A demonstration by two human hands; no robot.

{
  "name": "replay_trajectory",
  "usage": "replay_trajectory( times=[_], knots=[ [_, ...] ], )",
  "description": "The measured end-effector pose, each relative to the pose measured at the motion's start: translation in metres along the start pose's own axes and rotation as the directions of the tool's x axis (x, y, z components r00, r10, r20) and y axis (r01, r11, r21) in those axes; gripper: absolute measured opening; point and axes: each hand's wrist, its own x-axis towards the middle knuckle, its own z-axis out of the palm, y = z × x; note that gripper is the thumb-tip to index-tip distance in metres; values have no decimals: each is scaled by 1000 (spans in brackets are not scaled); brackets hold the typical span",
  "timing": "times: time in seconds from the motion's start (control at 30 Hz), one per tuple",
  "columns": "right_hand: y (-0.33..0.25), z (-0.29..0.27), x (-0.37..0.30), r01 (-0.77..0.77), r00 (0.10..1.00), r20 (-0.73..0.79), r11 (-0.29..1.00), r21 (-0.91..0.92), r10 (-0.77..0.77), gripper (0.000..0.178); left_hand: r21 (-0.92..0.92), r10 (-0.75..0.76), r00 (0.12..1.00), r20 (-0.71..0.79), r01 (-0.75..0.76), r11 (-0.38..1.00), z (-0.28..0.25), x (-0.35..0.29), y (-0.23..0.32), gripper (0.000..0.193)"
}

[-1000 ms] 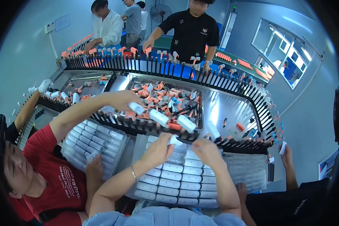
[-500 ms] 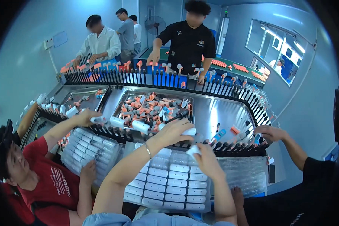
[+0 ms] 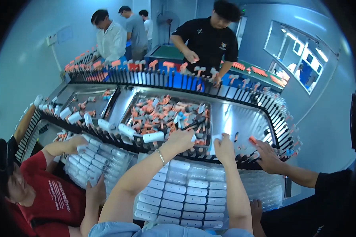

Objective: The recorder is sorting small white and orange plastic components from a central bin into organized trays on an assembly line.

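Note:
My left hand [image 3: 181, 139] reaches up to the black toothed conveyor rack [image 3: 174, 147] and grips a white capsule-shaped piece [image 3: 193, 138] at its fingertips. My right hand [image 3: 224, 148] is raised beside it, closed on another white piece [image 3: 216, 138] at the rack. A bracelet sits on my left wrist. Below my forearms lies a clear tray [image 3: 186, 193] filled with rows of white capsule pieces. More white pieces [image 3: 153, 137] stand on the rack to the left.
A steel bin [image 3: 168, 114] of orange and grey parts sits behind the rack. A person in red [image 3: 51, 197] at left handles another tray [image 3: 95, 162]. Another person's hand [image 3: 267, 156] reaches in from the right. People work across the far blue rack [image 3: 174, 77].
Both my hands have risen from the tray to the rack. The white pieces on the rack have shifted left. The person at left has drawn their arm back to their tray.

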Motion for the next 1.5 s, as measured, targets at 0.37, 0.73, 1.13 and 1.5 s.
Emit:
replay_trajectory(
  times=[0.37, 0.73, 1.13, 1.5],
  knots=[
    [-66, 52, 10, 459, 881, 166, 886, -64, -444, 49, -14, -310, 909, -278, 319, 948, -21, -28, -54, 46],
    [-30, -22, -108, 533, 737, 486, 846, 9, -470, 23, -113, 224, 874, -431, -298, 948, 15, -115, -12, 14],
    [-13, -14, -106, 543, 711, 549, 839, -31, -439, 31, -29, 164, 976, -144, -170, 985, 17, -87, -6, 34],
    [23, -33, -107, 253, 930, 215, 944, 211, -298, 34, 83, 203, 917, -343, -186, 979, 5, -7, 57, 44]
  ],
)
